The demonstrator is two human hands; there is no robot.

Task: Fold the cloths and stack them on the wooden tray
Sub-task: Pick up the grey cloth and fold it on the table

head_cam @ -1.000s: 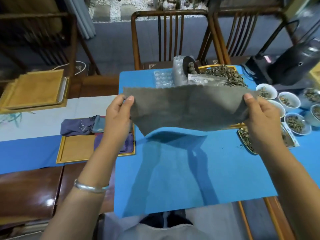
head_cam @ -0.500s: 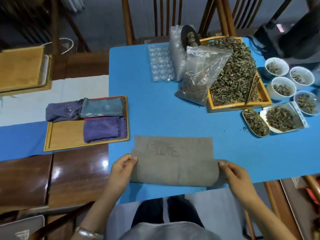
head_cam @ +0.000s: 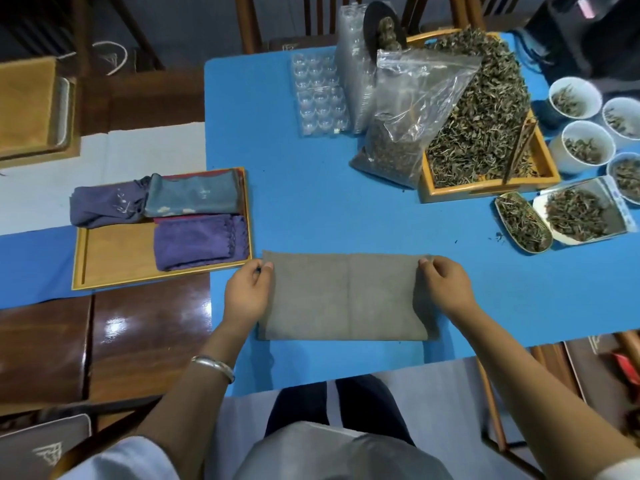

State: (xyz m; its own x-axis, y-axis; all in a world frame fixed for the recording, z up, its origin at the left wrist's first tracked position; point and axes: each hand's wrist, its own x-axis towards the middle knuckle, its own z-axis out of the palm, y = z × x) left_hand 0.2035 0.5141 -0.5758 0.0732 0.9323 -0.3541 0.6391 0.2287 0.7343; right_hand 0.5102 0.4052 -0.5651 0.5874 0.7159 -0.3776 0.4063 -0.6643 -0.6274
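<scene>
A grey cloth (head_cam: pixel 346 296) lies folded in half on the blue table near the front edge. My left hand (head_cam: pixel 247 292) pinches its far left corner and my right hand (head_cam: pixel 443 289) pinches its far right corner. To the left, the wooden tray (head_cam: pixel 114 258) holds a folded purple cloth (head_cam: pixel 202 244), a folded blue-grey cloth (head_cam: pixel 194 197) and a bunched purple cloth (head_cam: pixel 104 206) that hangs over the tray's far left rim.
A wooden tray of dried leaves (head_cam: pixel 481 126), a plastic bag of leaves (head_cam: pixel 408 116), clear plastic cup trays (head_cam: pixel 318 95), several white bowls (head_cam: pixel 585 147) and two small dishes of leaves (head_cam: pixel 575 216) fill the table's far right. A dark wooden bench (head_cam: pixel 104 341) lies left.
The grey cloth went from held up in the air to lying on the table. Its near half has been folded over to the far edge, and both hands now hold the far corners.
</scene>
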